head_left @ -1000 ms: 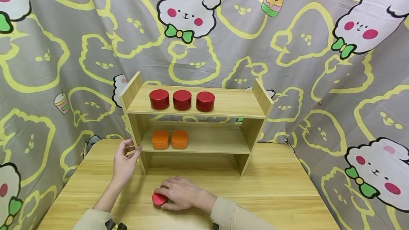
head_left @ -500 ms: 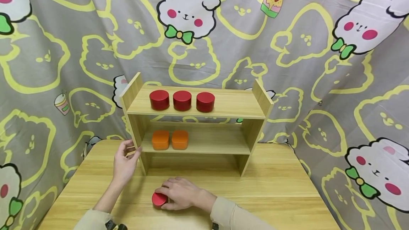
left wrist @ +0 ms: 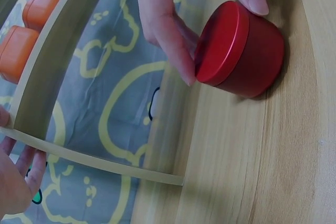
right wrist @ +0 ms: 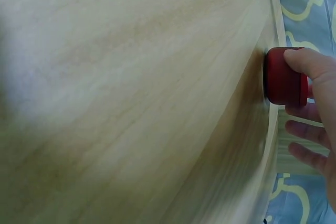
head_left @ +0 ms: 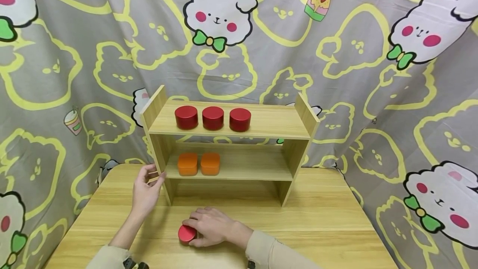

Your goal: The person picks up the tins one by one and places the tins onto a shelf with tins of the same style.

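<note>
A round red tin (head_left: 187, 234) with a lid sits on the table in front of a small wooden shelf (head_left: 239, 178). My right hand (head_left: 212, 226) holds this tin from its right side, thumb and fingers about its wall, as the right wrist view also shows with the tin (right wrist: 285, 77). At the shelf's left side panel, my left hand (head_left: 146, 190) grips the upright, thumb at the front edge and fingers on the outer side. The left wrist view shows the tin (left wrist: 241, 51) standing on the wood between thumb and finger.
Three red tins (head_left: 213, 118) stand in a row on the top board, towards its left. Two orange rounded-square boxes (head_left: 199, 164) sit on the middle board's left part. Behind the wooden table (head_left: 321, 219) hangs a grey patterned curtain (head_left: 239, 69).
</note>
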Motion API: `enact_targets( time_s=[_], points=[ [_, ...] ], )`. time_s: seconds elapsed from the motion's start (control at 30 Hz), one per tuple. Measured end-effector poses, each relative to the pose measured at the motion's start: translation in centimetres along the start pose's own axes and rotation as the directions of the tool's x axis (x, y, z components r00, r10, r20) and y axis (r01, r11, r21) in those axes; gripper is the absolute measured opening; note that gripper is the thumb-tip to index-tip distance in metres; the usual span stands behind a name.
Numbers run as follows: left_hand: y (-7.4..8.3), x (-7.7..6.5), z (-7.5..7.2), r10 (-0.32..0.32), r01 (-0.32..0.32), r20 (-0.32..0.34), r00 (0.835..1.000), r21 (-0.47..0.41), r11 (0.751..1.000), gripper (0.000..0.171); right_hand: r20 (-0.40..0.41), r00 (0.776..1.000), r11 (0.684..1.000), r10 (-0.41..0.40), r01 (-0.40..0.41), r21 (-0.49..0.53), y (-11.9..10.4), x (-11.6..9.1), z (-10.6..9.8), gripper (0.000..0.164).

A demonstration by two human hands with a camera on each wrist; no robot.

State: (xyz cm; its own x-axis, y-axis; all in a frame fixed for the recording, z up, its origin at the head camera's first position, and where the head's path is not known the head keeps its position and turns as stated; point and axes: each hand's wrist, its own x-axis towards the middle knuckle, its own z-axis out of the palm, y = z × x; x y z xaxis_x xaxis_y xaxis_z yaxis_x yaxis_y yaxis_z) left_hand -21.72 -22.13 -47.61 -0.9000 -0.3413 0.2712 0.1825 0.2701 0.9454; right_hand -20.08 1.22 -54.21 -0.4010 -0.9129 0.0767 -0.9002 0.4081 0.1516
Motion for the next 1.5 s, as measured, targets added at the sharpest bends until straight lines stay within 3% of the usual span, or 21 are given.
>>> enact_targets(
  time_s=[0.53, 0.87, 1.13, 1.5],
  points=[
    [0.1, 0.0, 0.2, 0.009, -0.010, -0.014, 1.000, -0.029, 1.000, 0.031, -0.052, 0.999, 1.000, -0.008, 0.009, 0.018, 1.0, -3.0, 0.1, 0.054],
    [0.2, -0.1, 0.2, 0.011, -0.011, -0.016, 1.000, -0.024, 1.000, 0.032, -0.139, 0.990, 1.000, -0.019, 0.019, 0.000, 1.7, -5.4, -0.2, 0.052],
    [0.2, -0.2, 0.1, 0.005, -0.005, -0.016, 1.000, -0.021, 1.000, 0.031, -0.160, 0.987, 0.999, 0.032, -0.037, -0.025, 2.4, -7.1, -1.6, 0.055],
    [0.1, 0.0, 0.2, 0.002, -0.002, -0.014, 1.000, -0.036, 0.999, 0.031, -0.184, 0.976, 0.993, 0.119, -0.115, 0.028, 3.4, -8.8, -3.9, 0.056]
  ],
)
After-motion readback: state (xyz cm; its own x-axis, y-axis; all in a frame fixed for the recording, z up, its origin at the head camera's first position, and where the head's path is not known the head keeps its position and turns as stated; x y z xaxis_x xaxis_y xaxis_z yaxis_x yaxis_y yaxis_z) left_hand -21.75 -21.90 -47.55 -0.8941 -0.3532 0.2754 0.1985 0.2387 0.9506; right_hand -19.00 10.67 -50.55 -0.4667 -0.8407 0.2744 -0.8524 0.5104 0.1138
